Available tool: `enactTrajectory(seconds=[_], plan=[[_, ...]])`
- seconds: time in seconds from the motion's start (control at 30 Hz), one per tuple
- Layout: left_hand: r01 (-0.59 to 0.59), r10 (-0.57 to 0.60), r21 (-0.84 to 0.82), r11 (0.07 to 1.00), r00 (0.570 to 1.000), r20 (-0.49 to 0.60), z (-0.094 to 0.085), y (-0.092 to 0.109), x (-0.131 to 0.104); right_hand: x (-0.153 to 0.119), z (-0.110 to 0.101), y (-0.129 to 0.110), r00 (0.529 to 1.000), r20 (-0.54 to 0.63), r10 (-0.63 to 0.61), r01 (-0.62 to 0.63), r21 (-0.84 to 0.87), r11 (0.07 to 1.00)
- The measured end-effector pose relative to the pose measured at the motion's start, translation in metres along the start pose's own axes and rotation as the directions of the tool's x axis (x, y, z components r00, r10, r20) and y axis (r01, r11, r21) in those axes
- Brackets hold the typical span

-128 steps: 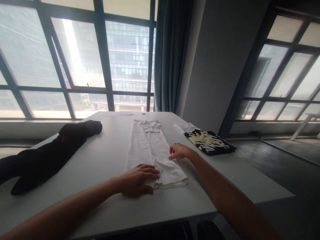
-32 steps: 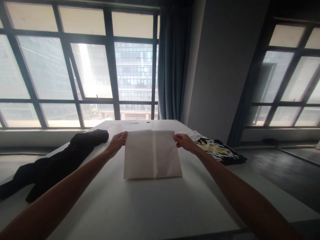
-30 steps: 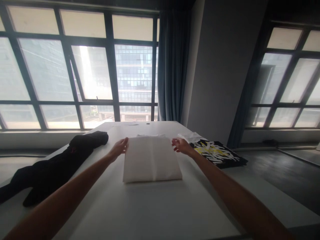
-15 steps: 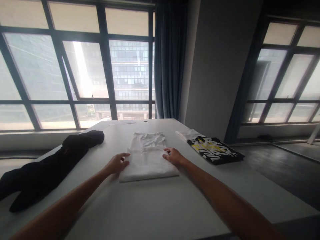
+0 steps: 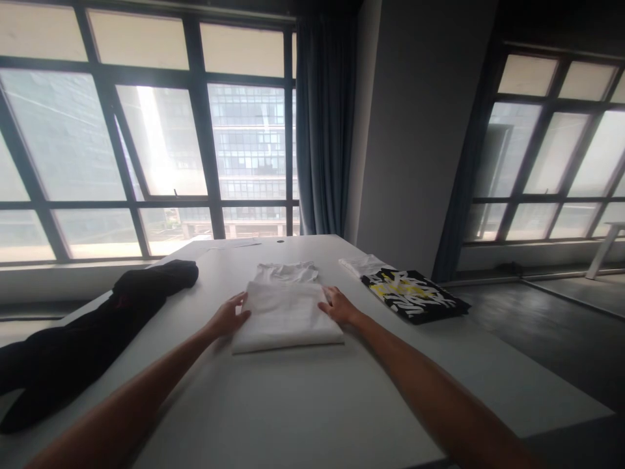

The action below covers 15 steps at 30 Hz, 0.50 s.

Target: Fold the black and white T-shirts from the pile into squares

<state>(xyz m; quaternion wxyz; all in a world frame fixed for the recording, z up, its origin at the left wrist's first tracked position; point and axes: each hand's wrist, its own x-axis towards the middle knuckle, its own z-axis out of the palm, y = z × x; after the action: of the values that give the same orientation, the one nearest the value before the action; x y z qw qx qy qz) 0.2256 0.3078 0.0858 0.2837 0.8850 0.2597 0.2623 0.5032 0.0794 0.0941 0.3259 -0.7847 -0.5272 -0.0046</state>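
Note:
A white T-shirt lies folded into a rectangle in the middle of the table, its crumpled far part showing beyond the fold. My left hand is at the left edge, thumb on top of the cloth and fingers curled around the side. On the opposite edge, my right hand grips the cloth in the same way, thumb inward. The undersides of the fingers are hidden.
On the white table, a dark garment lies in a long heap at the left. To the right is a folded black garment with white and yellow print, beside some white cloth. Papers lie near the far edge.
Both hands have shifted the folded layer slightly away from me, so less of the crumpled far part shows and the top looks smoother. The view has turned slightly right.

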Motion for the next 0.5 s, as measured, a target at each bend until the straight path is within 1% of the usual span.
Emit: enactTrajectory(seconds=[0.03,0.07,0.1,0.13,0.2,0.27,0.33,0.4,0.43,0.5], plan=[[0.036,-0.037,0.063,0.997,0.999,0.014,0.002,-0.002,-0.001,-0.002,0.0,-0.001,0.999,0.031,0.018,-0.017,-0.049,0.999],[0.048,-0.05,0.127,0.991,0.999,0.017,0.004,-0.002,-0.004,-0.004,-0.002,-0.003,0.999,0.042,0.03,-0.026,-0.093,0.995],[0.031,-0.035,0.183,0.983,0.999,0.019,0.004,0.001,-0.007,-0.006,-0.004,-0.008,0.999,0.04,0.033,-0.028,-0.132,0.991],[-0.011,0.005,0.226,0.974,1.0,0.029,0.004,0.006,-0.012,-0.009,-0.006,-0.014,0.999,0.034,0.027,-0.021,-0.166,0.986],[-0.144,0.124,0.261,0.954,0.988,0.089,0.004,0.022,-0.023,-0.017,-0.01,-0.032,0.999,0.048,-0.017,0.027,-0.209,0.978],[-0.277,0.232,0.256,0.926,0.954,0.191,0.009,0.041,-0.036,-0.026,-0.008,-0.05,0.988,0.113,-0.102,0.124,-0.214,0.969],[-0.369,0.294,0.236,0.899,0.908,0.299,0.017,0.055,-0.047,-0.034,0.0,-0.066,0.961,0.204,-0.187,0.227,-0.193,0.955],[-0.405,0.305,0.226,0.886,0.876,0.375,0.027,0.061,-0.054,-0.041,0.011,-0.075,0.924,0.302,-0.235,0.295,-0.169,0.94],[-0.407,0.294,0.232,0.884,0.867,0.401,0.031,0.06,-0.057,-0.043,0.016,-0.076,0.906,0.349,-0.238,0.308,-0.161,0.938],[-0.395,0.26,0.256,0.882,0.862,0.435,0.036,0.056,-0.059,-0.046,0.024,-0.076,0.879,0.432,-0.203,0.295,-0.157,0.943]])
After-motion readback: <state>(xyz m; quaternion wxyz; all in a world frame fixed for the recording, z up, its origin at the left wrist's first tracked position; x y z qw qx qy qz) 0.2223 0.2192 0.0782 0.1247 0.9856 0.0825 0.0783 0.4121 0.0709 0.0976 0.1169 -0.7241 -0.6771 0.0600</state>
